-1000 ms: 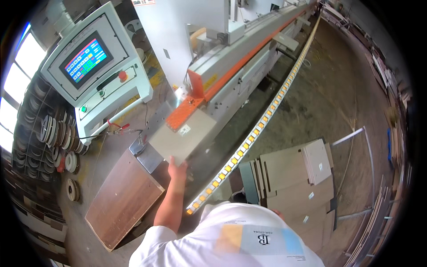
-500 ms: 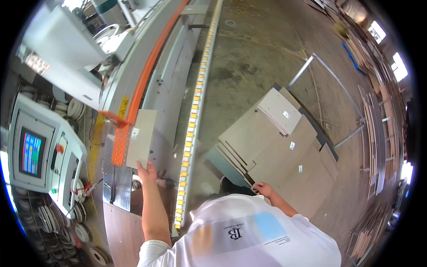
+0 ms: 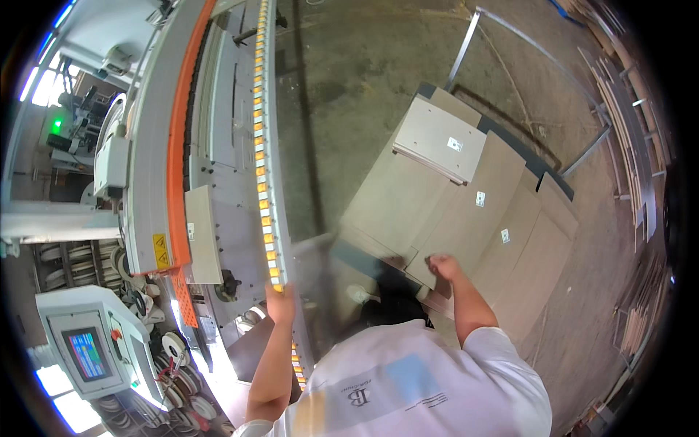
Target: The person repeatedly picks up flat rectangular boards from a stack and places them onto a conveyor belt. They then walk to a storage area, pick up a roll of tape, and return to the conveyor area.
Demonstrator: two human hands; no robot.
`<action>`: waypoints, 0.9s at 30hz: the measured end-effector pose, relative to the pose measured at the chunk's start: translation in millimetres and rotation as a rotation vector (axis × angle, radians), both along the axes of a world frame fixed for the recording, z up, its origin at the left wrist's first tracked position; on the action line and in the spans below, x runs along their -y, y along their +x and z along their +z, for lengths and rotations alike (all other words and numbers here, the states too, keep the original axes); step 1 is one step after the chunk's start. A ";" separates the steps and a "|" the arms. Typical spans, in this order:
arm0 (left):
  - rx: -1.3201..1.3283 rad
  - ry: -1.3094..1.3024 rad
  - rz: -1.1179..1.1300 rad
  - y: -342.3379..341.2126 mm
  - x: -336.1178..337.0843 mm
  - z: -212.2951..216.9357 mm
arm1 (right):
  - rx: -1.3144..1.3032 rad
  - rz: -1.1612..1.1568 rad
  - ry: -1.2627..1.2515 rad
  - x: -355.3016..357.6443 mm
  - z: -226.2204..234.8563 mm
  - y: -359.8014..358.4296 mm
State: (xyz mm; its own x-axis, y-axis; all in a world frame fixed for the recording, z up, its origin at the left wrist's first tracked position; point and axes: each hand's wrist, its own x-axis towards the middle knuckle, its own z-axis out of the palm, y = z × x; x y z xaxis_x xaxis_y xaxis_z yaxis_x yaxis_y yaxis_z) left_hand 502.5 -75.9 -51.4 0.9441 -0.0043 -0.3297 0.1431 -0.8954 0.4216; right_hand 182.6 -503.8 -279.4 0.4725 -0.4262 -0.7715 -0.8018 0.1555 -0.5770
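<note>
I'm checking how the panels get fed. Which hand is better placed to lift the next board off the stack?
Probably the right hand: it already rests on the stack of grey boards beside the person. The left hand is across at the roller rail of the machine, away from the stack.

— Camera position?
— Single head-worn fisheye view, looking steeply down past the wearer's white shirt [image 3: 415, 386] to the concrete floor [image 3: 364, 95].
— Coverage?
— Machine's roller rail [image 3: 263, 146] at left, stacked panels [image 3: 466, 211] at right, both near; straight edges bow toward the rim.
</note>
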 end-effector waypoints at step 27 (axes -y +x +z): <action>-0.030 0.019 0.057 -0.5 -1.1 -12.9 | 0.068 -0.931 -0.010 226.9 -21.1 109.7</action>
State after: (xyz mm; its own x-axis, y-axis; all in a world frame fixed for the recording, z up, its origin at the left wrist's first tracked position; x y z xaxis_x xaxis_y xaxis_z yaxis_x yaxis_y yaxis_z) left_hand 501.9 -74.8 -64.3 0.9322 0.0561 -0.3576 0.2067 -0.8934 0.3988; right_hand 292.2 -730.8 -300.5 -0.0189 -0.6622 -0.7491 -0.3208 0.7136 -0.6227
